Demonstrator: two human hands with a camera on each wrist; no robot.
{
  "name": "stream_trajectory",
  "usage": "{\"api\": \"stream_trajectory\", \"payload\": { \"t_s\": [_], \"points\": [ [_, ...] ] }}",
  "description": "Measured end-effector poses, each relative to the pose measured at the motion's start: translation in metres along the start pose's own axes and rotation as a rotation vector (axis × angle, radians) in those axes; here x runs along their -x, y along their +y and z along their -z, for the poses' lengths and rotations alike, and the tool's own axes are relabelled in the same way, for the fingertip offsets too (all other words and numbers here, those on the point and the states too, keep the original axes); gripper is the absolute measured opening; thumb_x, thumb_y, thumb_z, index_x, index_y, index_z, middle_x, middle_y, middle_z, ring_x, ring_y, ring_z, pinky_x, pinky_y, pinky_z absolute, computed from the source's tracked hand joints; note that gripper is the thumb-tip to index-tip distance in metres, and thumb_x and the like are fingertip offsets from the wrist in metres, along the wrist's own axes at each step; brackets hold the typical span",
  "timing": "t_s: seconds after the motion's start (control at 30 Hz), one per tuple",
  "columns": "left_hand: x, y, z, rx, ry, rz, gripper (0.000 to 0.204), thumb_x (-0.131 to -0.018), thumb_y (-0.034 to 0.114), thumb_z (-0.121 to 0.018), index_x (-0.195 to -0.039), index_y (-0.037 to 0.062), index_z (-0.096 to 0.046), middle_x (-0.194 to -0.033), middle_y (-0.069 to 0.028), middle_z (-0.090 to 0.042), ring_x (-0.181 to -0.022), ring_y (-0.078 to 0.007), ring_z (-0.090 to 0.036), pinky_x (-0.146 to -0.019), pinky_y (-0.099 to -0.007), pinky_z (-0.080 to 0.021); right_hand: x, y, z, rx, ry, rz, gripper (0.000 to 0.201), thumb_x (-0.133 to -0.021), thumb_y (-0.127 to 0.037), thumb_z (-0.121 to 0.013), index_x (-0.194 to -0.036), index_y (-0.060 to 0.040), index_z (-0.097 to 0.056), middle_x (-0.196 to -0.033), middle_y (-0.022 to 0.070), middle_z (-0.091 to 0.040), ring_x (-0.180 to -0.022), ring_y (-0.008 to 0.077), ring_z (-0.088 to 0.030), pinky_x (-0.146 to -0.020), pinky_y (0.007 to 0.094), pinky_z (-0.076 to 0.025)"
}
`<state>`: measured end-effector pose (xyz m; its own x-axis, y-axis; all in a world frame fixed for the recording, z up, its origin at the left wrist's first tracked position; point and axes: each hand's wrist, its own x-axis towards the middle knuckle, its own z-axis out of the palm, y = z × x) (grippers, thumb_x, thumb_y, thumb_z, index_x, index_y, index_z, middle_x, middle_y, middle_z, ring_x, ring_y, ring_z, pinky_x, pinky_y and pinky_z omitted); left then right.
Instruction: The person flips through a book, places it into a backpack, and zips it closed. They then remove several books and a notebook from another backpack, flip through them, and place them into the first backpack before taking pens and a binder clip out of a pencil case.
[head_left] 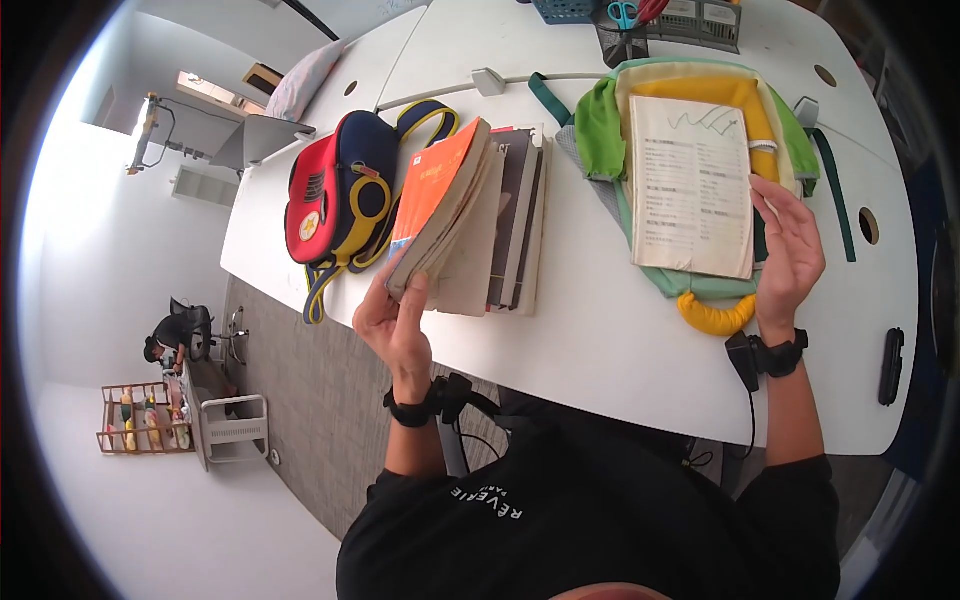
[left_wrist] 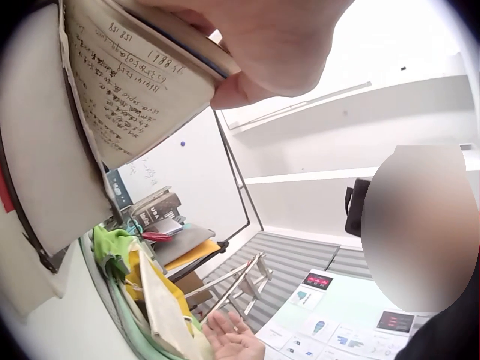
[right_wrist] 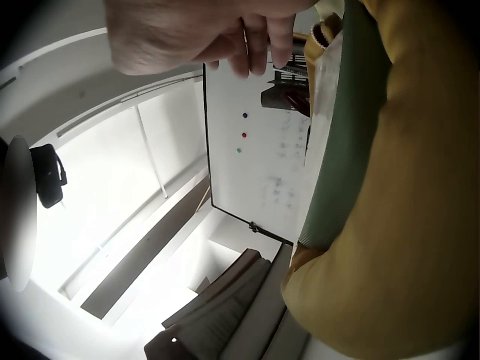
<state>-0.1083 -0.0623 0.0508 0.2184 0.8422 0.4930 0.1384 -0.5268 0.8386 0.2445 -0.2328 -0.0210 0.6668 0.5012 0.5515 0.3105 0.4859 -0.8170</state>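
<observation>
At the lower end of an orange-covered book [head_left: 436,180], my left hand [head_left: 398,328] grips it with the thumb on the pages, tilted up against a stack of books [head_left: 522,220]. Handwritten pages [left_wrist: 127,90] show beneath the left hand [left_wrist: 277,45] in the left wrist view. An open-faced worn booklet [head_left: 690,190] with printed text lies on a green and yellow backpack [head_left: 610,130]. My right hand [head_left: 790,255] is at the booklet's right edge, fingers extended and loosely bent; whether they touch it is unclear.
A red and navy bag [head_left: 335,190] with yellow straps lies left of the stack. A mesh pen holder [head_left: 622,45] and a blue basket [head_left: 563,10] stand at the table's far side. A black case [head_left: 891,367] is at the right. A seated person [head_left: 177,335] is in the background.
</observation>
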Motion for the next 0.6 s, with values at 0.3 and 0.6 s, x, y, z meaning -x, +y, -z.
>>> {"api": "stream_trajectory", "payload": {
  "t_s": [0.3, 0.6],
  "points": [
    [0.001, -0.013, -0.007, -0.167, 0.091, -0.165, 0.027, -0.096, 0.005, -0.064, -0.119, -0.0099, -0.064, -0.098, -0.0087, -0.070, -0.088, -0.0103, -0.062, -0.080, -0.0223, -0.047, 0.001, -0.003, -0.003, -0.030, -0.003, -0.038, 0.037, -0.089, 0.008, -0.041, -0.124, 0.0126, -0.053, -0.124, 0.0245, -0.062, -0.120, 0.0308, -0.060, -0.105, 0.0431, -0.047],
    [-0.026, -0.006, 0.000, 0.086, 0.301, -0.086, 0.028, -0.100, 0.015, -0.063, -0.115, -0.0082, -0.064, -0.106, -0.0148, -0.071, -0.094, -0.0173, -0.067, -0.082, -0.0268, -0.052, 0.001, -0.005, -0.005, 0.002, -0.019, -0.073, 0.035, -0.092, 0.006, -0.044, -0.126, 0.0102, -0.055, -0.119, 0.0221, -0.066, -0.113, 0.0277, -0.064, -0.101, 0.0385, -0.050]
  ]
}}
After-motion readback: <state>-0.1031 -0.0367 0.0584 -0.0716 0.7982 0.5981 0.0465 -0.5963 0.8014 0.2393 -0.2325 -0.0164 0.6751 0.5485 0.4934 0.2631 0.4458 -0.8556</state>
